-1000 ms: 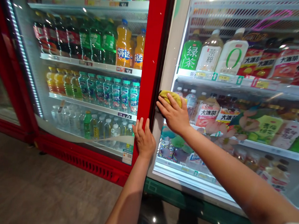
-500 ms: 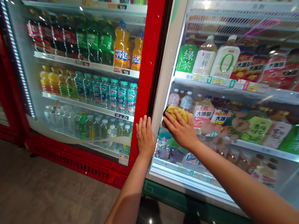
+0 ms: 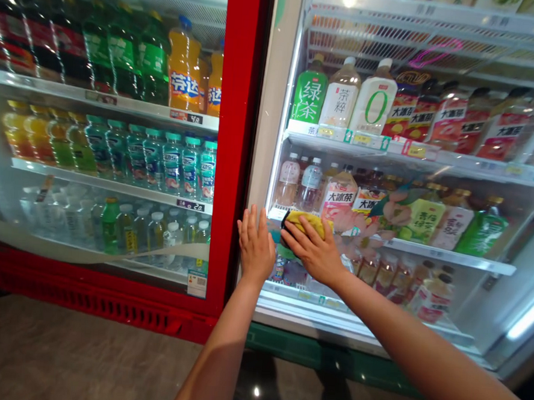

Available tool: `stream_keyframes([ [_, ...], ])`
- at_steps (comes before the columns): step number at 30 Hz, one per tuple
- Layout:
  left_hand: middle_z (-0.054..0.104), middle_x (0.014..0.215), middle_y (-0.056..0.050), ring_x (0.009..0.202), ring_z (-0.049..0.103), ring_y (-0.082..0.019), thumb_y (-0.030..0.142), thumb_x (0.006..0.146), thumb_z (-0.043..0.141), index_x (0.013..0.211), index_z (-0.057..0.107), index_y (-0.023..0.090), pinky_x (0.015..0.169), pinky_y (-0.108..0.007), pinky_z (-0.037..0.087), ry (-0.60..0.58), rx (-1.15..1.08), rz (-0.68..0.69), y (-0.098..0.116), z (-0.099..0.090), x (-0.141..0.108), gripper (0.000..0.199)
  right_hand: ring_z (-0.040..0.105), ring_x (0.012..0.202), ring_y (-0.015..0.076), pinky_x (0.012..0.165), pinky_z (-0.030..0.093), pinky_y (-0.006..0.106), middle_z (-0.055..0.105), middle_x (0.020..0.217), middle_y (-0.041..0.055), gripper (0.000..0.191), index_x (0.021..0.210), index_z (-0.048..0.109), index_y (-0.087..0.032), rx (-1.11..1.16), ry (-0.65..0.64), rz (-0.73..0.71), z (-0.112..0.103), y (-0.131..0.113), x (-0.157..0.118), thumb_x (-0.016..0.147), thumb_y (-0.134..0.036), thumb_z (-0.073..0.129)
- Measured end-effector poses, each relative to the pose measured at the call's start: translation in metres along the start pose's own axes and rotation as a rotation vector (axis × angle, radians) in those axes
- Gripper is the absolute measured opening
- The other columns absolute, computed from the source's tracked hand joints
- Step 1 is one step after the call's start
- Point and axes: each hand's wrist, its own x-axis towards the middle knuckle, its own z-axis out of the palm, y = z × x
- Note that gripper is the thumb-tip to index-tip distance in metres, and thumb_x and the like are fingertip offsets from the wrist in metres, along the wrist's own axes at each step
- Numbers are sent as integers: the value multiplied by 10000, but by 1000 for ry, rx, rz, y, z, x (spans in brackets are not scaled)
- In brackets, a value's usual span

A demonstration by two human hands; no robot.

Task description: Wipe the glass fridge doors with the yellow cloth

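Observation:
Under my right hand (image 3: 314,251) a yellow cloth (image 3: 305,221) with a dark edge is pressed against the glass door (image 3: 366,200) of the right-hand drinks fridge. The fingers lie over the cloth and hold it there; part of it is hidden beneath them. My left hand (image 3: 256,244) rests with fingers stretched out on the pale frame (image 3: 263,145) at the left edge of that door. Nothing is in it. Behind the glass, close to the cloth, stand small bottles and a pink-labelled iced tea bottle (image 3: 339,198).
A red-framed fridge (image 3: 237,132) stands at the left, its shelves holding cola, green and orange soda bottles (image 3: 184,68) and smaller drinks. Below the right fridge runs a green base (image 3: 303,350). Grey-brown floor (image 3: 80,363) lies in front.
My right hand and the cloth have moved down the glass a little. My left hand has shifted from the red frame's edge onto the pale door frame. The view has turned right.

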Motion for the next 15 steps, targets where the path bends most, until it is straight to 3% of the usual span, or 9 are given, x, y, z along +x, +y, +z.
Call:
stream_keyframes([
  [3,298,1652,-227,1578,162,-326,180,988,434,1577,319,109,1255,-602,227,-17,-11,15,10,7,-1,604,322,1529,249,1273,69,602,463,1598,-15,566,1532,427,-360,-1,-19,-3,-4,12,5,993,-196,479],
  [6,273,1656,-244,1577,147,-354,212,983,481,1575,324,108,1246,-628,223,-30,-22,19,19,15,-2,621,259,1552,289,1255,89,632,414,1628,25,629,1554,405,-318,-37,28,212,-17,33,6,950,-178,516],
  [9,267,1654,-256,1575,141,-373,239,977,518,1571,328,102,1240,-647,215,-31,-27,31,29,21,-3,640,216,1562,335,1231,109,673,394,1636,70,667,1570,388,-288,-69,65,376,-19,35,-20,924,-202,535],
  [12,276,1654,-244,1577,138,-367,223,976,509,1572,329,115,1237,-650,222,-36,-37,50,39,26,-5,633,239,1556,328,1234,87,675,475,1586,79,652,1564,400,-296,-68,56,331,-9,18,-49,929,-206,523],
  [15,275,1659,-228,1579,136,-360,202,970,502,1576,328,127,1243,-638,225,-42,-49,51,47,28,-7,634,288,1539,294,1256,49,631,514,1560,32,622,1535,440,-324,-48,24,210,-6,14,-47,933,-188,516],
])
